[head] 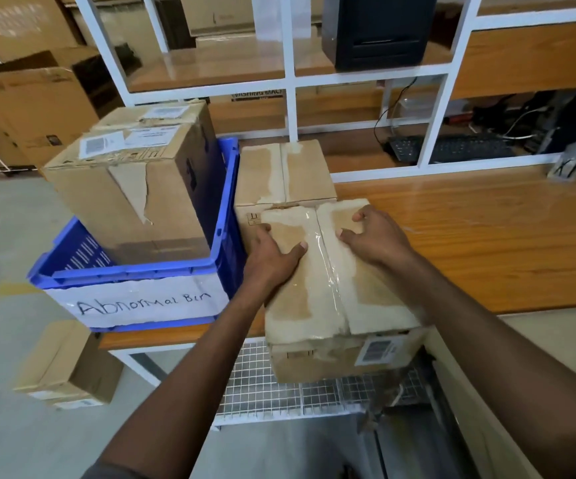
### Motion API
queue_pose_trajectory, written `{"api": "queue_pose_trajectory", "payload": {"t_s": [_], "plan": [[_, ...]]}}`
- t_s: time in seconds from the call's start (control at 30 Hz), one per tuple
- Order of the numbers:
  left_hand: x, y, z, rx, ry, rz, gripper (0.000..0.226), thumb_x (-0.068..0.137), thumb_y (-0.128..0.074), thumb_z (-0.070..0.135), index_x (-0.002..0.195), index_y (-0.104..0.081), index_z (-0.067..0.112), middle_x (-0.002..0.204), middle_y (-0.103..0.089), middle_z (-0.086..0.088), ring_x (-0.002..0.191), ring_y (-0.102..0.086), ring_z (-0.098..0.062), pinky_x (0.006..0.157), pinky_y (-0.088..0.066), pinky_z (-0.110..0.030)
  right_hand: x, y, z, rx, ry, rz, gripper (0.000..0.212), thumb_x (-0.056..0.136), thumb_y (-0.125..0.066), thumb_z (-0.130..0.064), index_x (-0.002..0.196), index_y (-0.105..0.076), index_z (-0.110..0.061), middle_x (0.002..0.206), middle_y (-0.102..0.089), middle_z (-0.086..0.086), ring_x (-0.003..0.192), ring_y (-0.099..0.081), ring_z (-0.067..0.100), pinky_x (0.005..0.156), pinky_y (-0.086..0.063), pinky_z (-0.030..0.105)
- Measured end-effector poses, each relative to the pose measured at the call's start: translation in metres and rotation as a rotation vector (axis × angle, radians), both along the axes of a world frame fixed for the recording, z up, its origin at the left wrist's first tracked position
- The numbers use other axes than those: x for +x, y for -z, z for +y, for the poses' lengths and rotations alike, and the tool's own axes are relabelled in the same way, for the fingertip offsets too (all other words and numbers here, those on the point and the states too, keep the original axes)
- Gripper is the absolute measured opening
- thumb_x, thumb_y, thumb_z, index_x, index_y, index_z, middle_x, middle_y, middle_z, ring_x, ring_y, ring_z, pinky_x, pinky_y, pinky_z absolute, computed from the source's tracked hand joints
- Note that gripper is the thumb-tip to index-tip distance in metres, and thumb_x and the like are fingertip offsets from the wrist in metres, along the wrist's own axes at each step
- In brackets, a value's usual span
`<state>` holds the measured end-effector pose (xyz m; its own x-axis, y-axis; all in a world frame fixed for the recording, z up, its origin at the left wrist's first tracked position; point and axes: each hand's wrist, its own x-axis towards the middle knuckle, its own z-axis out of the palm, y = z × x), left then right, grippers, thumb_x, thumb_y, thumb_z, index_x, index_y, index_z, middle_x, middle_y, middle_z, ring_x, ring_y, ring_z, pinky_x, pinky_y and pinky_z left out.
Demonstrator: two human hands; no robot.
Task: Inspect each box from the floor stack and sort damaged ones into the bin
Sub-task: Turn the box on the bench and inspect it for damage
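Two hands: both are on top of the taped box, one on each side of its clear tape seam.
Left hand: thumb lies flat on the left flap and the fingers curl over the box's left edge, gripping it.
Right hand: fingers are bent, with tips and thumb clamped down on the right flap near the far edge.
Taped box: on the wooden table, with its near end jutting past the table's front edge and its far end touching a second box.
Blue bin: just left of the hands, with a paper label reading "Abnormal Bin".
Torn box: standing inside the bin.
Floor box: down on the left, below the bin.
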<state>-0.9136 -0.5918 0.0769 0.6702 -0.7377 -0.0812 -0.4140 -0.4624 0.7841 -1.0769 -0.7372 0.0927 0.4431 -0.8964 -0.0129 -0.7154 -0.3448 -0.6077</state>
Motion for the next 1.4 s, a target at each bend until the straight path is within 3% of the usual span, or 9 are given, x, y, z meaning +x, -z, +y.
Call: {"api": "queue_pose_trajectory", "payload": {"t_s": [0.2, 0.57, 0.7, 0.77, 0.83, 0.97, 1.07, 1.2, 1.4], "plan": [[0.027, -0.012, -0.051, 0.053, -0.091, -0.018, 0.090, 0.093, -0.069, 0.060, 0.157, -0.025, 0.015, 0.152, -0.051, -0.010, 0.135, -0.053, -0.037, 0.102, -0.046, -0.045, 0.032, -0.003, -0.045, 0.184, 0.087, 0.033, 0.099, 0.093, -0.061, -0.069, 0.161, -0.019, -0.011, 0.152, -0.053, 0.015, 0.138, -0.051, 0.039, 0.104, -0.045, 0.043], [0.037, -0.006, -0.076, 0.117, -0.153, -0.131, 0.093, 0.089, -0.072, 0.064, 0.147, -0.030, 0.005, 0.144, -0.055, -0.016, 0.129, -0.056, -0.040, 0.092, -0.048, -0.045, 0.052, 0.002, -0.060, 0.173, 0.222, 0.087, 0.096, 0.088, -0.065, -0.073, 0.156, -0.035, -0.013, 0.145, -0.060, 0.012, 0.133, -0.057, 0.036, 0.096, -0.046, 0.040], [0.038, -0.014, -0.070, 0.139, -0.132, -0.005, 0.108, 0.090, -0.072, 0.062, 0.158, -0.014, 0.001, 0.154, -0.046, -0.016, 0.138, -0.049, -0.037, 0.099, -0.045, -0.042, 0.046, -0.002, -0.061, 0.268, 0.204, 0.073, 0.103, 0.086, -0.067, -0.072, 0.160, -0.028, -0.012, 0.149, -0.057, 0.011, 0.133, -0.056, 0.036, 0.102, -0.047, 0.043], [0.041, -0.014, -0.062, 0.140, -0.100, 0.122, 0.117, 0.087, -0.076, 0.062, 0.163, -0.008, 0.003, 0.161, -0.038, -0.014, 0.145, -0.043, -0.036, 0.112, -0.042, -0.044, 0.038, -0.008, -0.063, 0.414, 0.193, -0.010, 0.105, 0.084, -0.079, -0.058, 0.160, -0.024, -0.011, 0.142, -0.057, 0.009, 0.114, -0.062, 0.032, 0.088, -0.052, 0.040], [0.041, -0.009, -0.052, 0.145, -0.076, 0.165, 0.111, 0.085, -0.077, 0.063, 0.162, -0.018, 0.008, 0.160, -0.041, -0.012, 0.144, -0.045, -0.034, 0.110, -0.043, -0.044, 0.032, -0.008, -0.062, 0.488, 0.177, -0.050, 0.106, 0.081, -0.086, -0.048, 0.159, -0.023, -0.011, 0.133, -0.056, 0.007, 0.092, -0.057, 0.025, 0.069, -0.046, 0.035], [0.033, -0.006, -0.042, 0.098, -0.085, 0.122, 0.095, 0.086, -0.075, 0.065, 0.151, -0.033, 0.009, 0.148, -0.053, -0.010, 0.132, -0.054, -0.032, 0.091, -0.044, -0.035, 0.027, -0.001, -0.049, 0.423, 0.176, -0.082, 0.124, 0.047, -0.085, -0.069, 0.153, -0.043, -0.018, 0.130, -0.068, -0.002, 0.105, -0.067, 0.024, 0.088, -0.057, 0.039], [0.027, -0.008, -0.035, 0.065, -0.092, 0.117, 0.092, 0.087, -0.076, 0.062, 0.150, -0.033, 0.011, 0.149, -0.052, -0.009, 0.133, -0.053, -0.031, 0.091, -0.043, -0.035, 0.022, -0.006, -0.034, 0.387, 0.194, -0.102, 0.110, 0.063, -0.084, -0.064, 0.152, -0.040, -0.016, 0.133, -0.065, 0.003, 0.116, -0.064, 0.030, 0.094, -0.054, 0.042], [0.012, -0.018, -0.022, -0.108, -0.133, 0.054, 0.086, 0.085, -0.079, 0.060, 0.143, -0.036, 0.014, 0.142, -0.055, -0.007, 0.127, -0.057, -0.030, 0.090, -0.045, -0.034, 0.009, -0.023, -0.016, 0.264, 0.223, -0.155, 0.085, 0.079, -0.081, -0.057, 0.143, -0.040, -0.018, 0.126, -0.065, 0.004, 0.107, -0.062, 0.029, 0.090, -0.051, 0.042], [0.003, -0.048, -0.006, -0.327, -0.131, -0.053, 0.099, 0.080, -0.082, 0.065, 0.151, -0.030, 0.021, 0.142, -0.059, -0.001, 0.116, -0.060, -0.017, 0.095, -0.052, -0.036, -0.007, -0.062, 0.011, 0.068, 0.124, -0.255, 0.110, 0.081, -0.081, -0.058, 0.162, -0.011, -0.031, 0.140, -0.060, 0.008, 0.126, -0.058, 0.037, 0.100, -0.048, 0.043]]}}
